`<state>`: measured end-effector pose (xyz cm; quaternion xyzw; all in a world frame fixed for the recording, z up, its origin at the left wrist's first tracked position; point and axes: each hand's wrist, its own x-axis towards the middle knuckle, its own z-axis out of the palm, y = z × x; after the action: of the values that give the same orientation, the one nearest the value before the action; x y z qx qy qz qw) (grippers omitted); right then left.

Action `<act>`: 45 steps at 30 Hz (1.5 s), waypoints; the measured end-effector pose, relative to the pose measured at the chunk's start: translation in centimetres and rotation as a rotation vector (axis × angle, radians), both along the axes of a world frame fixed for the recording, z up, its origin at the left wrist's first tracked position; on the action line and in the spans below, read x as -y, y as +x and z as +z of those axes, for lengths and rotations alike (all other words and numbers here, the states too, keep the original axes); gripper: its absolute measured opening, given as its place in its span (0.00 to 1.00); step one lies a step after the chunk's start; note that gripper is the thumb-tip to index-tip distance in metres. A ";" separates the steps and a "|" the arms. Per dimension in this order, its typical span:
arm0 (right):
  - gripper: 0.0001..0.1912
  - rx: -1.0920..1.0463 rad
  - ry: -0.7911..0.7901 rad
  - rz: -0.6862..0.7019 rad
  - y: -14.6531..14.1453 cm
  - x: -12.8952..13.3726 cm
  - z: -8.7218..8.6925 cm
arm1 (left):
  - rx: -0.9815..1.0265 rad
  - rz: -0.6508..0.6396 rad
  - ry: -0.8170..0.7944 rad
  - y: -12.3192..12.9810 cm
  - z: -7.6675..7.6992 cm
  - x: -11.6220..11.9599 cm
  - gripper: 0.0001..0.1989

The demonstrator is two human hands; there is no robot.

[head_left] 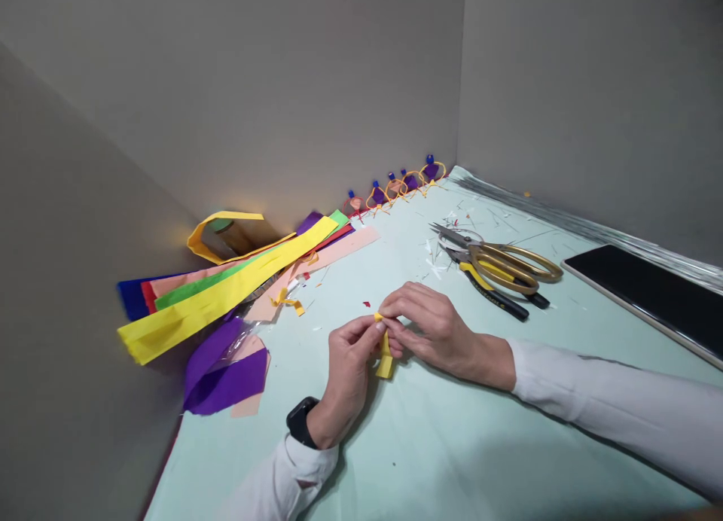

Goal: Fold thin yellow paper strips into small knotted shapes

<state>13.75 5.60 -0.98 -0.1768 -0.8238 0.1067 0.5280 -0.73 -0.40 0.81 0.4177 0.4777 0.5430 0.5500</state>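
My left hand (351,359), with a black watch (302,421) at its wrist, pinches a narrow yellow strip (385,361) near its top. From the right, my right hand (432,329) grips the same end of the strip, its fingertips meeting those of my left hand. The strip's lower part hangs down between the hands, over the pale green tabletop. A small red scrap (367,304) lies just beyond my fingers. What the fingertips cover at the strip's top is hidden.
Coloured strips (226,287) and purple material (226,382) lie at the left. Gold-handled scissors (500,261) rest over yellow-black pliers (491,291), beside a phone (649,291). Small looped ornaments (395,186) line the back edge; thin wires (587,227) run along the right wall.
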 end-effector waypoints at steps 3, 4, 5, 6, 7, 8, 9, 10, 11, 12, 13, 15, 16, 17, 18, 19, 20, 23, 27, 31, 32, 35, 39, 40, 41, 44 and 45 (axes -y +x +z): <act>0.05 0.045 0.051 -0.005 0.2 0.0 0.1 | 0.017 0.001 0.021 0.0 0.1 0.0 0.07; 0.05 0.058 0.063 -0.002 0.3 0.0 0.2 | 0.023 0.000 0.031 0.0 0.1 0.1 0.07; 0.05 0.066 0.072 0.002 0.3 0.0 0.2 | 0.028 -0.002 0.039 0.0 0.1 0.1 0.08; 0.05 0.071 0.076 0.012 0.4 -0.1 0.2 | 0.032 -0.007 0.042 0.0 0.0 0.1 0.09; 0.05 0.072 0.071 0.028 0.4 -0.1 0.1 | 0.037 -0.013 0.040 0.0 0.0 0.1 0.09; 0.05 0.070 0.054 0.053 0.4 -0.1 0.1 | 0.040 -0.018 0.035 -0.1 0.0 0.1 0.09; 0.06 0.065 0.026 0.085 0.4 -0.1 0.1 | 0.042 -0.023 0.029 -0.1 0.0 0.1 0.09; 0.06 0.052 -0.012 0.123 0.4 -0.2 0.2 | 0.046 -0.027 0.026 -0.2 0.0 0.1 0.09; 0.06 0.034 -0.061 0.161 0.4 -0.2 0.3 | 0.051 -0.032 0.024 -0.2 0.0 0.1 0.08; 0.06 0.016 -0.125 0.193 0.4 -0.2 0.4 | 0.057 -0.036 0.021 -0.3 0.0 0.1 0.08; 0.06 0.001 -0.200 0.215 0.5 -0.3 0.6 | 0.064 -0.041 0.017 -0.3 0.0 0.2 0.08; 0.08 0.005 -0.365 0.237 0.7 -0.5 1.1 | 0.084 -0.057 -0.003 -0.5 0.1 0.1 0.09; 0.11 0.028 -0.441 0.248 0.8 -0.6 1.4 | 0.096 -0.068 -0.013 -0.6 0.2 0.1 0.09; 0.13 0.062 -0.506 0.264 1.0 -0.7 1.6 | 0.106 -0.078 -0.022 -0.7 0.2 0.0 0.10; 0.14 0.099 -0.561 0.292 1.1 -0.9 1.8 | 0.112 -0.091 -0.030 -0.8 0.2 0.0 0.10; 0.13 0.132 -0.611 0.326 1.3 -1.0 2.0 | 0.113 -0.107 -0.040 -0.9 0.2 -0.2 0.11; 0.12 0.158 -0.657 0.358 1.4 -1.1 2.1 | 0.109 -0.123 -0.054 -1.1 0.2 -0.3 0.11; 0.09 0.166 -0.765 0.417 1.6 -1.3 2.2 | 0.084 -0.176 -0.116 -1.8 0.2 -0.7 0.12; 0.05 0.147 -0.789 0.438 1.4 -1.2 2.0 | 0.047 -0.240 -0.191 -2.6 0.2 -1.0 0.12; 0.04 0.217 -0.682 0.415 1.4 -1.3 1.6 | 0.035 -0.293 -0.240 -3.1 0.3 -1.2 0.12; 0.04 0.242 -0.633 0.402 1.4 -1.3 1.4 | 0.027 -0.296 -0.249 -3.2 0.3 -1.3 0.12; 0.05 0.315 -0.483 0.349 1.5 -1.3 1.0 | -0.024 -0.293 -0.264 -3.3 0.4 -1.4 0.13; 0.08 0.440 -0.360 0.275 1.7 -0.9 0.7 | -0.122 -0.284 -0.248 -3.2 0.4 -1.4 0.13; 0.08 0.474 -0.337 0.254 1.7 -0.8 0.7 | -0.148 -0.277 -0.247 -3.1 0.3 -1.4 0.14; 0.09 0.506 -0.314 0.231 1.7 -0.6 0.7 | -0.173 -0.271 -0.249 -3.0 0.3 -1.4 0.14; 0.08 0.576 -0.258 0.173 1.7 -0.1 0.6 | -0.230 -0.260 -0.256 -2.8 0.3 -1.3 0.15; 0.07 0.596 -0.248 0.162 1.7 0.0 0.6 | -0.239 -0.261 -0.251 -2.8 0.3 -1.3 0.15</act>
<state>15.41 5.63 -0.43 -0.1969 -0.9342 0.1912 0.2279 -3.53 0.87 1.08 0.4657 0.5452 0.3500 0.6028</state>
